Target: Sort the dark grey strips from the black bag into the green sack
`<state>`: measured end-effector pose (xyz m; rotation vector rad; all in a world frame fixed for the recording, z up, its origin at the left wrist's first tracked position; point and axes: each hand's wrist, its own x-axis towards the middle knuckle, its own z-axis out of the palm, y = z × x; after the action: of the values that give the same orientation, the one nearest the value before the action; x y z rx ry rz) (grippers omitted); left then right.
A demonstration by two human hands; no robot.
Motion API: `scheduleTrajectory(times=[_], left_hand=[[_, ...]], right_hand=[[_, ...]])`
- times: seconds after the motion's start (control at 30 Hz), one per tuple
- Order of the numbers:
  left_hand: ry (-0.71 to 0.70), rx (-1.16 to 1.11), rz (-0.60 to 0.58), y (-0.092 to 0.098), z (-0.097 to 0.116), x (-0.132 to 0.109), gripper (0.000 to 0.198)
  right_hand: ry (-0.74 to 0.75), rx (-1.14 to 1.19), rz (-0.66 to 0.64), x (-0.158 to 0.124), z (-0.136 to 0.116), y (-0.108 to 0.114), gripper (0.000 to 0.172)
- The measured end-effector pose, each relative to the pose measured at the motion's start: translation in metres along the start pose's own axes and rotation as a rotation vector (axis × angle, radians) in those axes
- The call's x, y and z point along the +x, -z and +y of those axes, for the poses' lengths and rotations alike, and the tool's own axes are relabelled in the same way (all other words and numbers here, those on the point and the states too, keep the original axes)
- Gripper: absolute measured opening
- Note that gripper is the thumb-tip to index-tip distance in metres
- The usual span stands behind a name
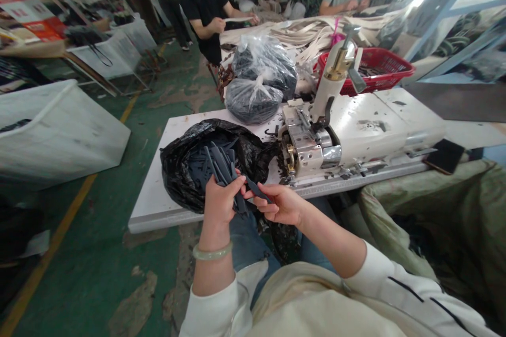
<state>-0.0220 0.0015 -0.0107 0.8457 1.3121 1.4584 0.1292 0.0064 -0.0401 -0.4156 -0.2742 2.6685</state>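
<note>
My left hand grips a bundle of dark grey strips over the counter's near edge. My right hand pinches a single strip beside it. Just behind, an open black plastic bag holds more strips. Two knotted clear bags of dark pieces sit further back, near a red basket.

Matt grey strips looking smooth, glossy black plastic bag crinkling, polished metal gleaming on the white-painted machine, table showing scuffed matt white, red plastic basket
</note>
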Motion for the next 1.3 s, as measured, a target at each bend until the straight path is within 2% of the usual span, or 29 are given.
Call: scheduleTrajectory(times=[0.1, 0.23, 0.43, 0.53, 0.7, 0.97, 1.13, 1.23, 1.3], left_hand=[[0.015, -0.01, -0.028, 0.0, 0.0, 0.0, 0.03], [0.032, -0.022, -0.036, -0.001, -0.001, 0.0, 0.03], [0.041, -0.028, -0.042, -0.002, -0.002, 0.001, 0.033], [0.033, 0.004, -0.012, -0.002, -0.003, 0.001, 0.032], [0.031, 0.018, 0.008, -0.002, -0.004, 0.002, 0.032], [0.023, 0.04, 0.0, -0.002, -0.004, 0.002, 0.031], [0.038, 0.045, -0.003, -0.003, -0.004, 0.001, 0.032], [0.069, 0.056, -0.039, -0.005, -0.003, 0.0, 0.033], [0.085, 0.049, -0.042, -0.004, -0.003, 0.001, 0.033]], right_hand=[[0.139, -0.121, 0.063, 0.0, 0.003, 0.0, 0.009], [0.29, -0.295, 0.265, -0.002, 0.008, -0.004, 0.016], [0.372, -0.323, 0.336, -0.004, 0.009, -0.007, 0.019], [0.322, -0.316, 0.277, -0.006, 0.008, -0.003, 0.018], [0.215, -0.201, 0.119, -0.009, 0.006, 0.004, 0.027], [0.165, -0.121, 0.092, -0.01, 0.003, 0.009, 0.034], [0.184, -0.152, 0.07, -0.009, 0.006, 0.009, 0.022], [0.15, -0.182, -0.002, -0.012, 0.004, 0.007, 0.019], [0.205, -0.287, 0.013, -0.022, -0.004, 0.007, 0.021]])
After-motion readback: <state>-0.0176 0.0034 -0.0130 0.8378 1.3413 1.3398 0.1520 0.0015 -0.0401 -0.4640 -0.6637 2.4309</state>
